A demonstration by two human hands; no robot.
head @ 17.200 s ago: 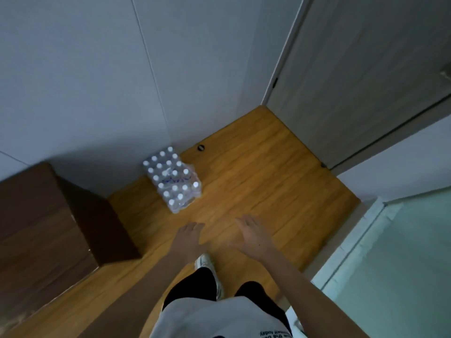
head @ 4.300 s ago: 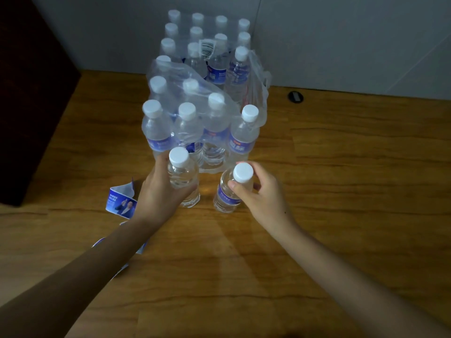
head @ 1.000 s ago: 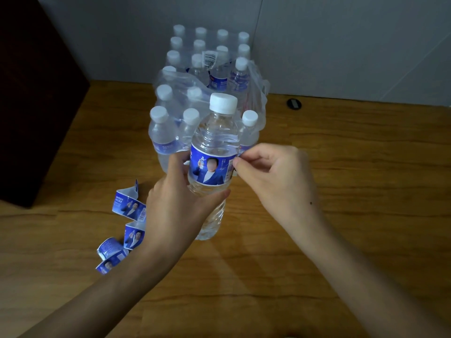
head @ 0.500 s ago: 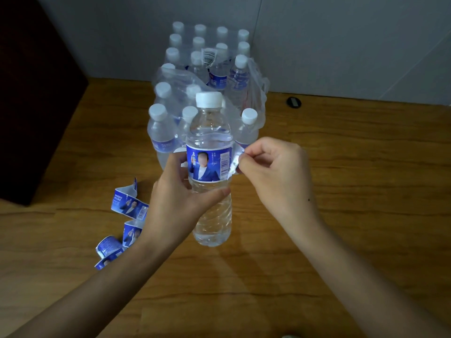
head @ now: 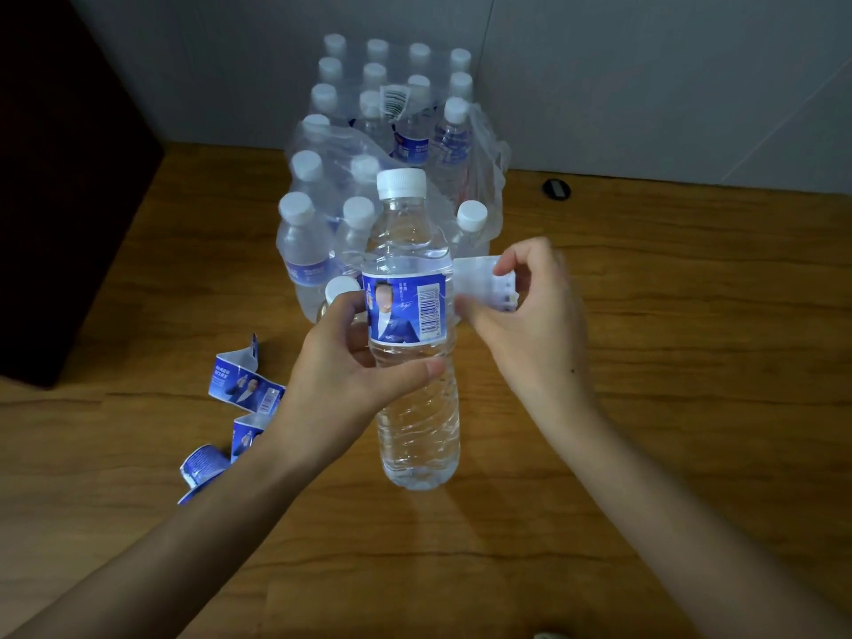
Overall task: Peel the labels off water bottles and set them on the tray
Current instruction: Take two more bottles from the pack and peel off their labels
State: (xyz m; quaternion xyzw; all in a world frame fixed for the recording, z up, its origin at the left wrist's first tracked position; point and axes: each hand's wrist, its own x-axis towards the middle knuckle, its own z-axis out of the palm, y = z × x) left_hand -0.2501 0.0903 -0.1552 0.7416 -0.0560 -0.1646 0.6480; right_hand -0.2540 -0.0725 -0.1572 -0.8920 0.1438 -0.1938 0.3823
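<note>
Left hand (head: 343, 362) grips the bottle (head: 415, 357) (upright); right hand (head: 525, 315) apparently pinches its peeled label (head: 479, 281)

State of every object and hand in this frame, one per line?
Held bottle: upright, capped, off the floor.
Label: partly peeled, loose end pulled right.
Left hand: grips the bottle.
Right hand: pinches the loose end.
Bottle pack: wrap torn open.
Peeled labels: curled on the floor.

The left hand (head: 341, 375) wraps the clear plastic water bottle (head: 415, 343) at mid-height, thumb across its near side. The right hand (head: 525, 315) pinches the peeled white label flap (head: 475, 279), both forearms reaching in from the near edge.
</note>
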